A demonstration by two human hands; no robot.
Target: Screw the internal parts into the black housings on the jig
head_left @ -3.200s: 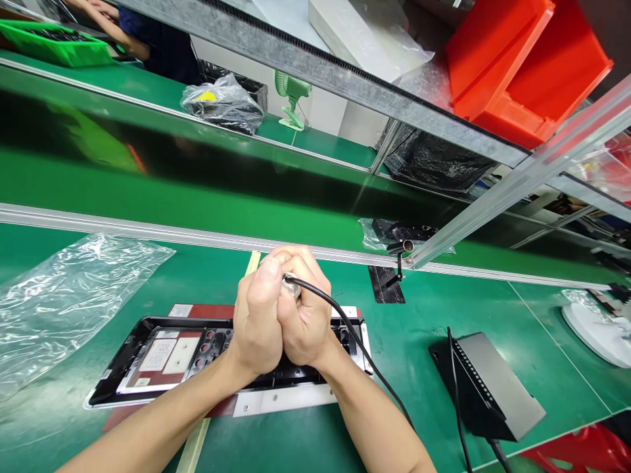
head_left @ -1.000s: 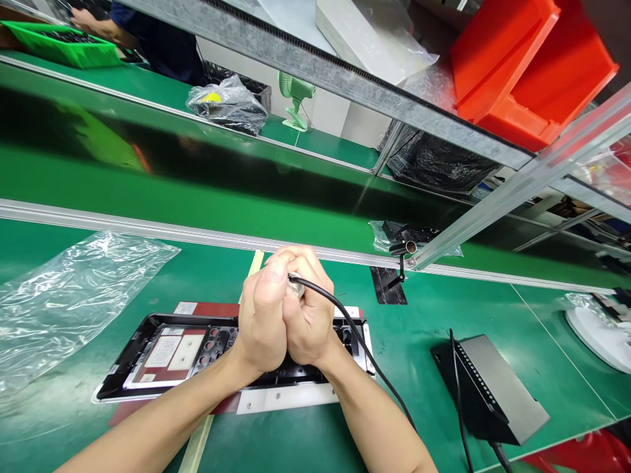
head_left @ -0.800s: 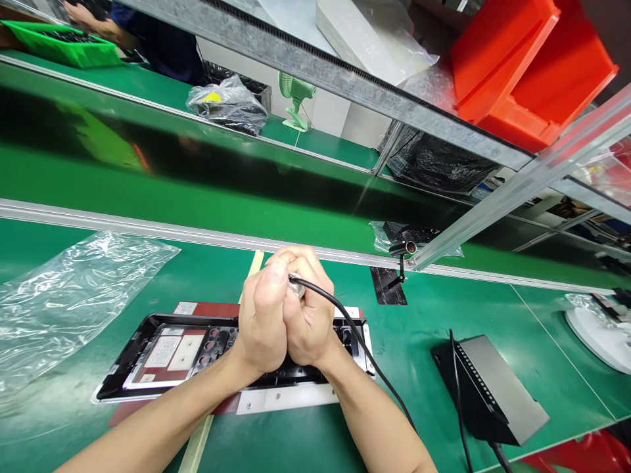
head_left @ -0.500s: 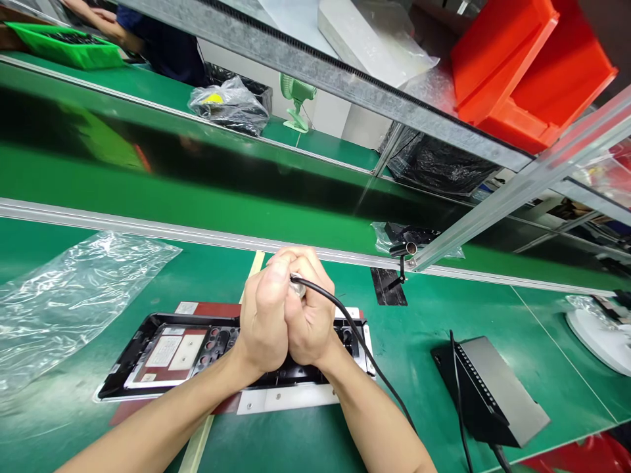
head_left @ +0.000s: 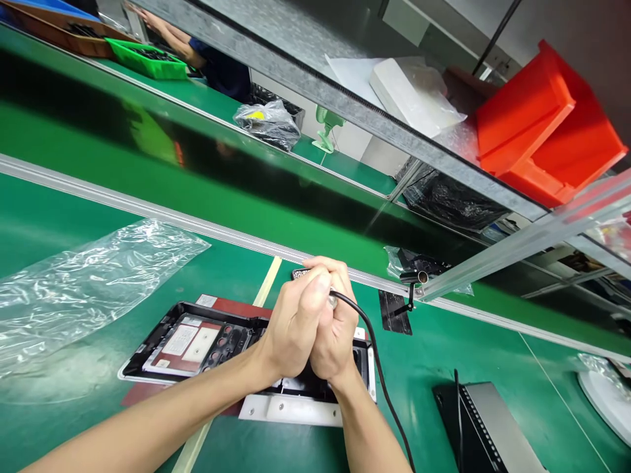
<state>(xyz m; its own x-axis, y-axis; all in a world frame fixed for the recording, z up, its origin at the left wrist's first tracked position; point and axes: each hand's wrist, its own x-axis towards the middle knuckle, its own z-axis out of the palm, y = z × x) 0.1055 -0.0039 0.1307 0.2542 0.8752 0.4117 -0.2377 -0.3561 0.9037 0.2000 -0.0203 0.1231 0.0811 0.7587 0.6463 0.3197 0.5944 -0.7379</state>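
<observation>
A green workbench (head_left: pixel 444 341) fills the view from a head-worn camera, with a metal rail running along its far edge. Left of the clasped hands lies a large clear plastic bag (head_left: pixel 89 282), crumpled and flat. Directly under the hands sits a black device housing (head_left: pixel 197 338), open side up, resting on a red mat and a white fixture plate (head_left: pixel 290 410). It looks like thin, stiff moulded plastic, light and likely easy to scratch or flex, so it would best be held by its outer rim rather than by the small parts inside.

The left hand (head_left: pixel 290 328) and the right hand (head_left: pixel 335 335) are wrapped together, both closed around a slim corded tool (head_left: pixel 333 301) held upright over the housing's right end. Only a short metal collar shows between the thumbs. The tool seems rigid and light, gripped around its barrel. Its black cable (head_left: pixel 379 381) springs from the top of the grip and trails down to the right, past the right forearm; it looks pliable and could drag on the tool.

Right of the grip, a dark box with a grey lid (head_left: pixel 488 427) is cut off by the frame edge. The tool's tip and the spot it touches are hidden behind the fingers. Far beyond the grip, another person's arm (head_left: pixel 167 33) reaches over a green tray (head_left: pixel 148 59).
</observation>
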